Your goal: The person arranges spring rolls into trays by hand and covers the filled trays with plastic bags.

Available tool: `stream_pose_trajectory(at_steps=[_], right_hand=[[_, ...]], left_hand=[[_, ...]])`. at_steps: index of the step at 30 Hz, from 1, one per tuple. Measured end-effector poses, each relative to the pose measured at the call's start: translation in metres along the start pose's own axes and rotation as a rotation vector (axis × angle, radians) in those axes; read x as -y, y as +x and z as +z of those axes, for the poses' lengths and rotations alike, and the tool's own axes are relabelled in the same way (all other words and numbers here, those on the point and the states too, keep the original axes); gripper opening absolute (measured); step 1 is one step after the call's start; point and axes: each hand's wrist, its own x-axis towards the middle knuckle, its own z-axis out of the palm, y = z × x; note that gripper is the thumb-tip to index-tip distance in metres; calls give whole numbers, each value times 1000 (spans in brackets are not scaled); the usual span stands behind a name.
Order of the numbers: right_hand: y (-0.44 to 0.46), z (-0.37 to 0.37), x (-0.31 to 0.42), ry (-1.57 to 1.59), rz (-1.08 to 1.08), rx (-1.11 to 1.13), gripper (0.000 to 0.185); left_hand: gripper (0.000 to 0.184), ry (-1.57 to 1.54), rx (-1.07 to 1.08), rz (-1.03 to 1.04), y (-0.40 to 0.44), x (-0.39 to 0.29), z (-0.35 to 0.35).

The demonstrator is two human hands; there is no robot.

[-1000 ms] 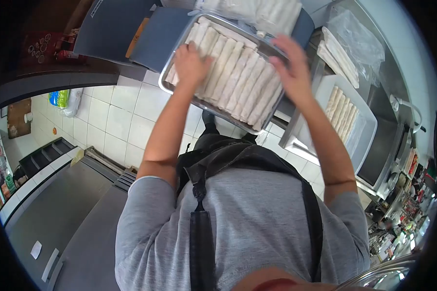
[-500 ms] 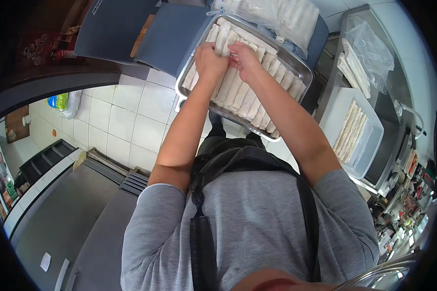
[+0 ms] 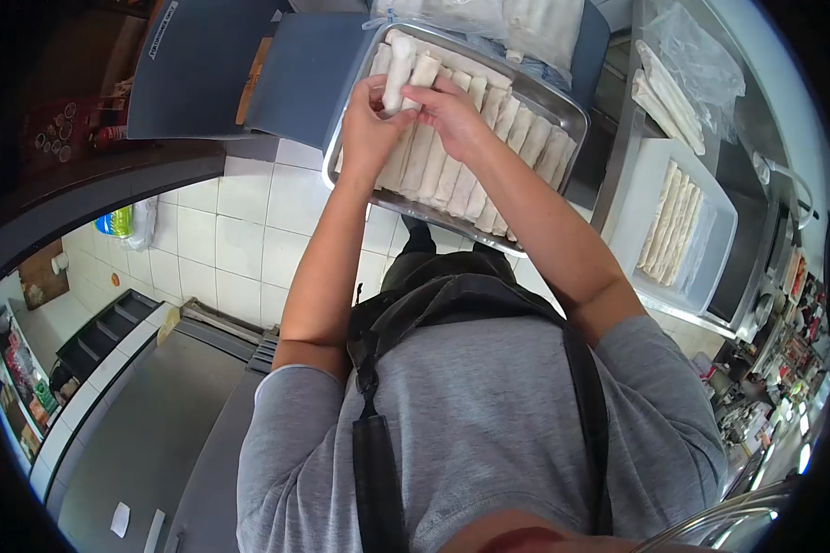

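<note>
A metal tray (image 3: 574, 138) holds several long pale rolls (image 3: 444, 170) lying side by side. Over its left part, my left hand (image 3: 371, 124) has its fingers around a whitish roll (image 3: 399, 66). My right hand (image 3: 447, 112) grips a second roll (image 3: 424, 72) just beside it, thumb and fingers at its lower end. Both rolls sit slightly above the others, and the two hands nearly touch. My palms and fingers hide the rolls' lower ends.
Bagged rolls (image 3: 539, 32) lie behind the tray. To the right, a white plastic container (image 3: 721, 241) holds several rolls, near folded pale sheets (image 3: 666, 100) and a clear bag (image 3: 696, 57). Grey-blue panels (image 3: 309, 74) stand at the left.
My right hand has come from the tray's right side to beside my left hand. Both hands have taken hold of rolls and raised them slightly. The view has shifted.
</note>
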Motion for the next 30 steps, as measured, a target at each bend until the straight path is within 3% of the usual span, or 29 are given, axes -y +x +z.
stream_pose_trajectory(at_steps=[5,8,11,14,15,20,25,27,30], right_hand=[[8,2,-4,-10,-24,-38,43],[-20,2,3,58,-59,5,42],[-51,3,2,107,-156,5,42],[-89,2,7,121,-218,11,39],[-101,1,12,125,-229,16,37],[-152,-34,57,168,-183,-13,35],[-224,-92,115,95,-340,-189,34],[-253,-139,148,-47,-375,-200,43],[-297,-210,184,-164,-424,-339,45]], left_hand=[[73,170,9,69,-7,-20,-3],[66,145,-81,199,-27,-29,-7],[57,-101,4,178,-38,-7,-12],[55,-71,442,-125,-56,-11,-26],[49,-27,492,-162,-62,-32,-27],[56,-231,607,-59,-85,-94,-11],[55,-384,791,30,-112,-166,60],[51,-445,855,37,-123,-197,108],[48,-613,1000,-132,-145,-236,188]])
